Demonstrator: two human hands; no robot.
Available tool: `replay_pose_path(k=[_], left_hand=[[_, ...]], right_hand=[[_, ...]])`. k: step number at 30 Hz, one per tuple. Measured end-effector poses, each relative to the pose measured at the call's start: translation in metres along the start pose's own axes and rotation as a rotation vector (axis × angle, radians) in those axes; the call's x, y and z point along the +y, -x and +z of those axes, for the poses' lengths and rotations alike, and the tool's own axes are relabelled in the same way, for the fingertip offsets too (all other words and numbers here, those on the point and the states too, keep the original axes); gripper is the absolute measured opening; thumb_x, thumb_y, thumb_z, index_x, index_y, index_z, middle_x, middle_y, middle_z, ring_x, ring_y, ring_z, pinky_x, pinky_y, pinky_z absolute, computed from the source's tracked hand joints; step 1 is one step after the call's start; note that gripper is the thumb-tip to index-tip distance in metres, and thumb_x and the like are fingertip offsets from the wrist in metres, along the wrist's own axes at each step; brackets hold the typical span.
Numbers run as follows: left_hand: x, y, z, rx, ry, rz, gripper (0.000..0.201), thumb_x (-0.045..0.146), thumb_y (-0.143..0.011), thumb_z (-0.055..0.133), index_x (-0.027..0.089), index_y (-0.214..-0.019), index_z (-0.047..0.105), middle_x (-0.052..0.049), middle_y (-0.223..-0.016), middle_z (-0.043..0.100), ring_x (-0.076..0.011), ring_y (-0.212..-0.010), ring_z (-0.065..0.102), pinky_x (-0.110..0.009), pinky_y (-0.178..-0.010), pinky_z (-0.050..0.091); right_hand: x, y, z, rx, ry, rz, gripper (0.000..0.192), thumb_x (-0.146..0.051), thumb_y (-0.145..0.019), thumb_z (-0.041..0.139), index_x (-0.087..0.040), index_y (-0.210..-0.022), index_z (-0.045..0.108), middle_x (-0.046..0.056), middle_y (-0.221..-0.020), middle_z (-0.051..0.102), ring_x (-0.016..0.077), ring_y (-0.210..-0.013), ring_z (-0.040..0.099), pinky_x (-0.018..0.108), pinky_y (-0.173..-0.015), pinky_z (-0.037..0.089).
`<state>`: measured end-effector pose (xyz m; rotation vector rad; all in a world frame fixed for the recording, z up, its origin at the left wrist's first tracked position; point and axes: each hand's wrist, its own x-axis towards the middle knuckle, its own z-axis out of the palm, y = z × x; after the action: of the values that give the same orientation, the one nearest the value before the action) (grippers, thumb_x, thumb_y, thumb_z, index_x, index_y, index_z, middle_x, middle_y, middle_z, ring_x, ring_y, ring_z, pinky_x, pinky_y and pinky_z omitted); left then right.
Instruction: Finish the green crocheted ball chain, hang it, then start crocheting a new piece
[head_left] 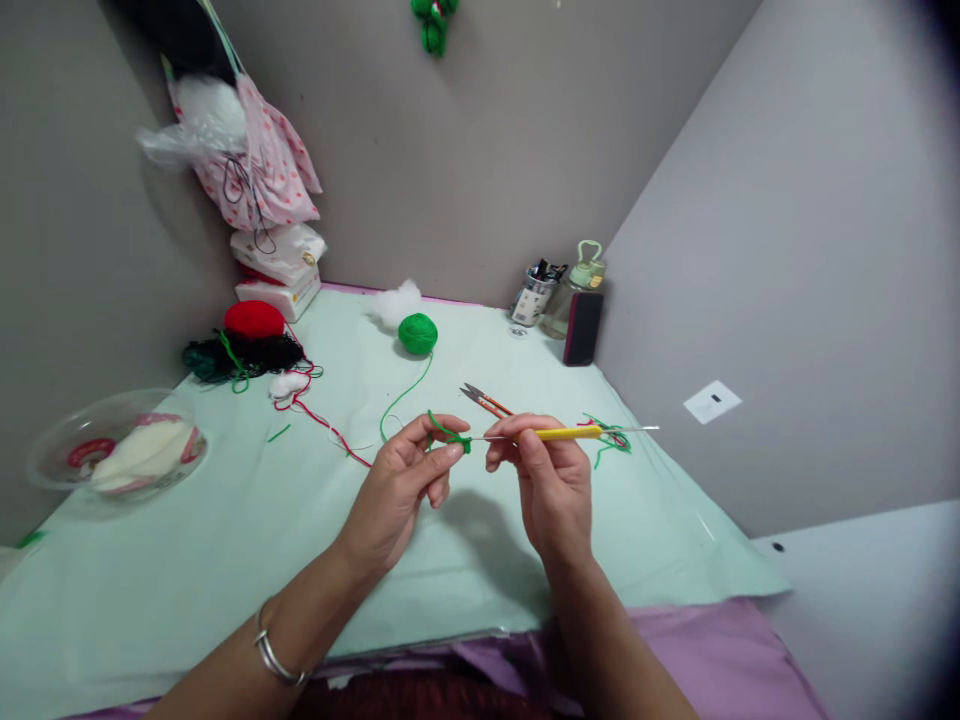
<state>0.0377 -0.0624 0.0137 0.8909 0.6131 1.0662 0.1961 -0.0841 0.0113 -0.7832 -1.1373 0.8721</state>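
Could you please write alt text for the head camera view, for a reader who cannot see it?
The left hand pinches a small green yarn piece while the right hand holds a yellow-handled tool, its tip at the yarn, above a pale table. Beyond them lie a green yarn ball and orange snips; a clear plastic bowl stands at the left.

two hands: left hand (397,480), right hand (555,485). one yellow-handled hook (570,433). two yarn balls: green ball (418,334), red ball (254,320); dark tangled yarn (262,358), uncountable. one orange snips (489,402). one clear tub (56,455). one lidded bottle (584,274). one can (531,303), contents too bunched to count. one spotted bag (270,175).
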Motion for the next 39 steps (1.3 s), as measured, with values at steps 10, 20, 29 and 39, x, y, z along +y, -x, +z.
replay_pose_path(k=[10,20,29,39], left_hand=[[0.0,0.0,0.003,-0.033,-0.013,-0.005,0.019,0.026,-0.086,0.077,0.02,-0.103,0.072,0.004,-0.081,0.055,-0.0015,-0.049,0.038,-0.019,-0.049,0.033],[0.0,-0.001,0.002,-0.042,-0.037,0.009,0.023,0.027,-0.086,0.077,0.02,-0.107,0.072,0.003,-0.084,0.057,-0.0031,-0.052,0.042,-0.021,-0.051,0.036],[-0.002,-0.001,-0.001,-0.031,-0.054,0.032,0.017,0.023,-0.087,0.073,0.021,-0.104,0.073,0.004,-0.081,0.057,-0.0027,-0.049,0.042,-0.021,-0.051,0.034],[0.006,0.003,0.002,-0.035,-0.118,-0.015,0.035,0.04,-0.095,0.064,0.022,-0.124,0.073,0.004,-0.062,0.054,-0.0079,-0.053,0.042,-0.024,-0.059,0.035]], right_hand=[[0.001,0.001,0.002,-0.045,0.102,-0.05,0.017,-0.03,-0.1,0.06,-0.023,-0.098,0.076,0.005,-0.093,0.073,0.0152,-0.073,0.065,0.03,-0.063,0.054],[0.002,-0.001,0.003,-0.077,0.059,-0.03,0.017,-0.029,-0.1,0.06,-0.024,-0.098,0.076,0.005,-0.094,0.075,0.0147,-0.073,0.063,0.029,-0.062,0.051],[-0.001,-0.007,0.003,-0.048,-0.126,0.125,0.022,-0.043,-0.093,0.068,-0.022,-0.087,0.067,0.003,-0.085,0.073,0.0126,-0.062,0.059,0.027,-0.058,0.051],[0.0,-0.01,0.001,-0.014,-0.142,0.126,0.021,-0.043,-0.093,0.068,-0.023,-0.087,0.065,0.002,-0.084,0.072,0.0117,-0.062,0.057,0.026,-0.057,0.048]])
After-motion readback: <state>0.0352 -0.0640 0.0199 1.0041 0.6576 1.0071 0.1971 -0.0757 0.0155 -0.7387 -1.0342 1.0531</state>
